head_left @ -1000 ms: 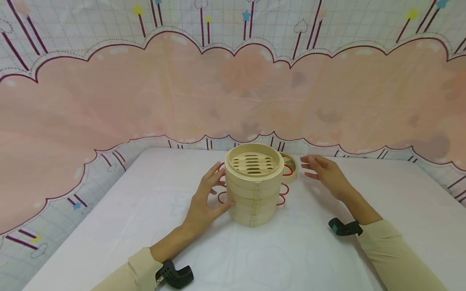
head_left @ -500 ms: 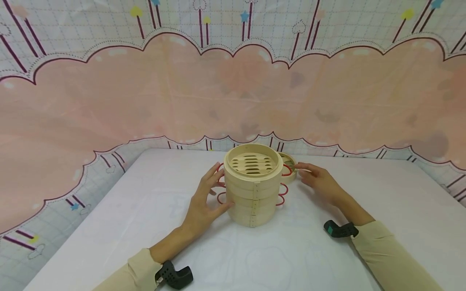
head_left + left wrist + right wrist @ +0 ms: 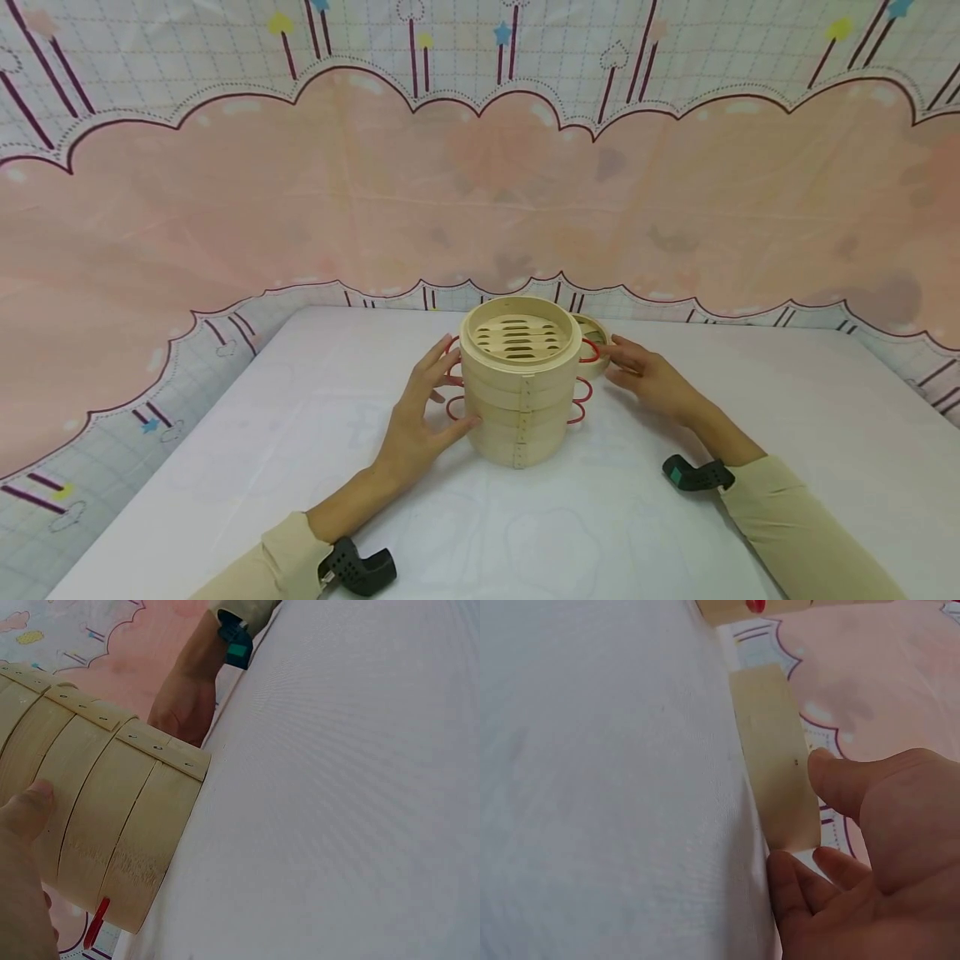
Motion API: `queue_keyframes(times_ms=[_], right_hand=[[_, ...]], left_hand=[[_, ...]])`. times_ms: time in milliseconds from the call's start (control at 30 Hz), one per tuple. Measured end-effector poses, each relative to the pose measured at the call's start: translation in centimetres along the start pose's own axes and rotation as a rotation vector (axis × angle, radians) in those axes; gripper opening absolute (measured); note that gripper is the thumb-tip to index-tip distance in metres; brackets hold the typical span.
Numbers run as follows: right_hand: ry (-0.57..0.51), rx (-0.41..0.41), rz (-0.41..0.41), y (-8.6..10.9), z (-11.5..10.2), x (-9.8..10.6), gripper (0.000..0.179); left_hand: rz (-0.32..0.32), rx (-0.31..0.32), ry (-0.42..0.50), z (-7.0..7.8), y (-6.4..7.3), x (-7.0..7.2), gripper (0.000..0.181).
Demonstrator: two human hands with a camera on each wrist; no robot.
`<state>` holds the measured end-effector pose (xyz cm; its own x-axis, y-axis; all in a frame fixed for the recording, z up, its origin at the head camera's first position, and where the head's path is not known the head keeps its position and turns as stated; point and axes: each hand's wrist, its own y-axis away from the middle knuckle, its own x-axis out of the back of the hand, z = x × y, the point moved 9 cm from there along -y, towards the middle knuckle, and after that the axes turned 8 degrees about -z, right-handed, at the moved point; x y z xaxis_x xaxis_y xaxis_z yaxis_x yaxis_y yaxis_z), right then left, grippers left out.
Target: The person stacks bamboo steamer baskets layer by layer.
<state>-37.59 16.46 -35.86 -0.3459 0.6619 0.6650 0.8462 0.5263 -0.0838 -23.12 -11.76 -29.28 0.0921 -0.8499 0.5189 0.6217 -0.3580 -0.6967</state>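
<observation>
A bamboo steamer (image 3: pixel 517 400) of several stacked tiers stands upright on the white table, lidless, its slotted rack showing inside. Red loop handles (image 3: pixel 585 390) stick out at its sides. My left hand (image 3: pixel 416 417) holds its left side, the thumb (image 3: pixel 30 806) pressing the front wall and the fingers beside the handles. Behind the stack to the right lies a low round bamboo steamer basket (image 3: pixel 769 742), partly hidden in the head view. My right hand (image 3: pixel 656 383) grips its right edge, thumb at the upper rim, bent fingers (image 3: pixel 784 881) against the end of the wall.
The white table (image 3: pixel 525 533) runs back to a patterned cloth backdrop (image 3: pixel 375 200). A black wrist camera (image 3: pixel 358 567) sits at my left cuff, and another wrist camera (image 3: pixel 696 473) at my right.
My right hand has moved left from beside the low basket and now touches its edge. The left hand and the stack have stayed in place.
</observation>
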Motion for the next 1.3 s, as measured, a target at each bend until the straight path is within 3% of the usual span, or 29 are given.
queue_keyframes(times_ms=[633,1300], right_hand=[[0.023,-0.036,0.015,-0.10,-0.86,-0.56,0.040],[-0.009,-0.059,0.075,-0.08,-0.17,-0.05,0.033]], left_hand=[[0.004,-0.006,0.000,0.09,-0.03,0.36,0.081],[0.007,-0.014,-0.003,0.24,-0.16,0.26,0.080]])
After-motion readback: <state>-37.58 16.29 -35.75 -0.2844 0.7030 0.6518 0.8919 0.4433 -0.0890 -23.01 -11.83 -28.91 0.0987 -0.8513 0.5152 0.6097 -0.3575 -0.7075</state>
